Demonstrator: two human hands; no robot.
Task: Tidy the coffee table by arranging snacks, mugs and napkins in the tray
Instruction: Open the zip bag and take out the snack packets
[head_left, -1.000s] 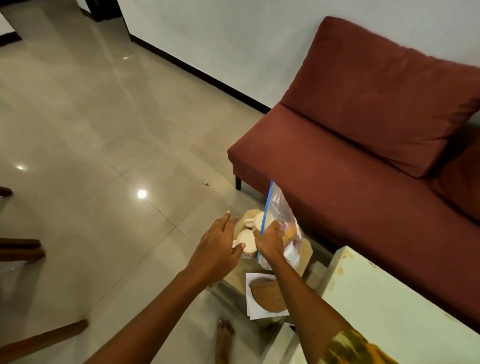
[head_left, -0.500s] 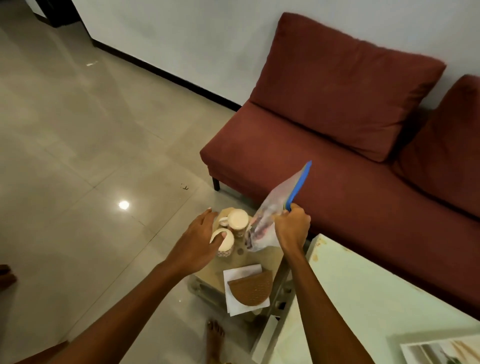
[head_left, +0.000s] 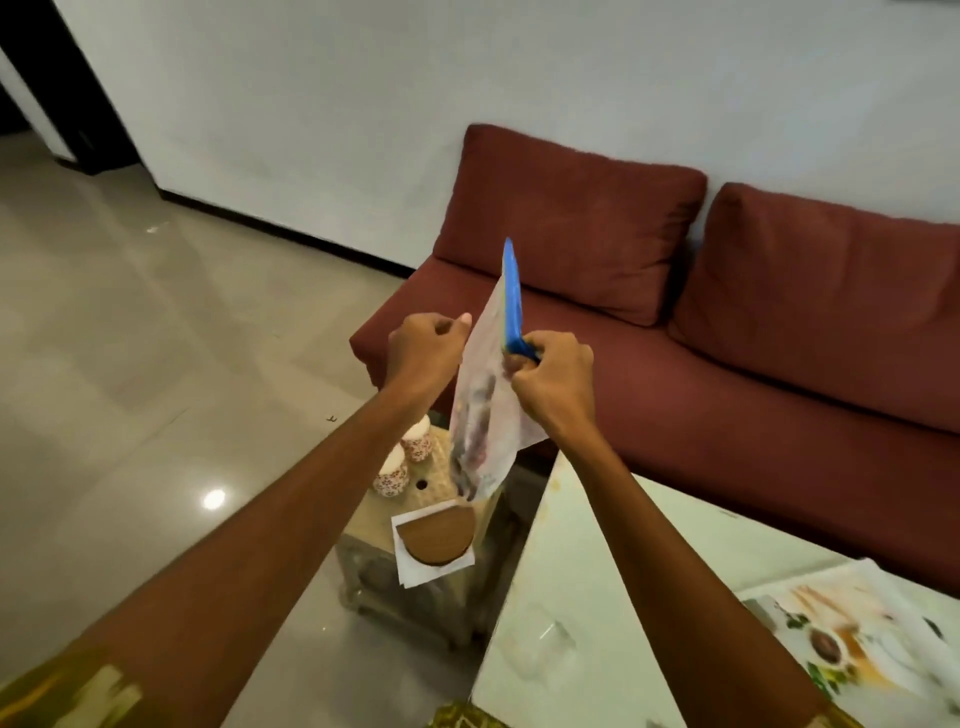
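Now both your hands pinch snack bag (head_left: 485, 410) in air: right hand (head_left: 550, 382) closed on blue zip strip (head_left: 513, 306), left hand (head_left: 426, 353) nipping opposite edge. Bag's long axis near upright. Tray (head_left: 441, 467) lies below your hands, equally near both.

The room is dimly and warmly lit. A ceiling light is mirrored as a small bright spot on the glossy floor (head_left: 214, 499), with a fainter glare streak farther back. Motion blur is seen on the plastic bag (head_left: 485, 415), the sleeve edges and the printed paper (head_left: 852, 634) at lower right. Straight lines are bent near the frame edges by the wide lens.
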